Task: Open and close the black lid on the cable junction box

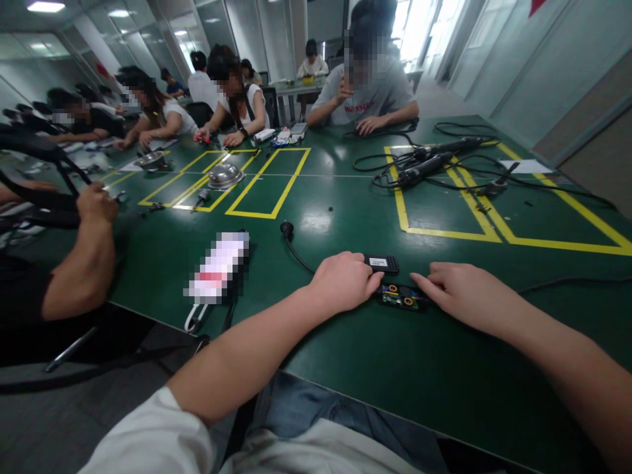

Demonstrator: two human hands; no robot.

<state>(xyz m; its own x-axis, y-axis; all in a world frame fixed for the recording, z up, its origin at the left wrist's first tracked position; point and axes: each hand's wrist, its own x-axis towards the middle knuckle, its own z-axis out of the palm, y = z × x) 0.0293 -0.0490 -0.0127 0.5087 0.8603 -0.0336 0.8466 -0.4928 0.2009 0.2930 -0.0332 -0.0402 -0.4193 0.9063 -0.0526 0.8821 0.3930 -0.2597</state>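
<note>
My left hand (pixel 343 282) is closed at the left end of a black plastic cover (pixel 379 264) with a white label, its thumb along the near edge. Just below the cover lies an open black case (pixel 401 297) with a small circuit board, coloured wires and two ring-shaped copper coils inside. At the case's right end, my right hand (pixel 461 293) has its fingers curled and its thumb pointing left; what they grip is hidden. A black cord (pixel 299 255) runs from a plug (pixel 287 228) to beneath my left hand. Another black cord (pixel 563 284) leads off right from my right hand.
A phone (pixel 220 263) with a white cable lies to the left. Farther back are yellow tape rectangles, a metal bowl (pixel 224 176) and black corded tools (pixel 427 168). A person (pixel 368 92) sits opposite; another person's arm (pixel 83 257) is at left.
</note>
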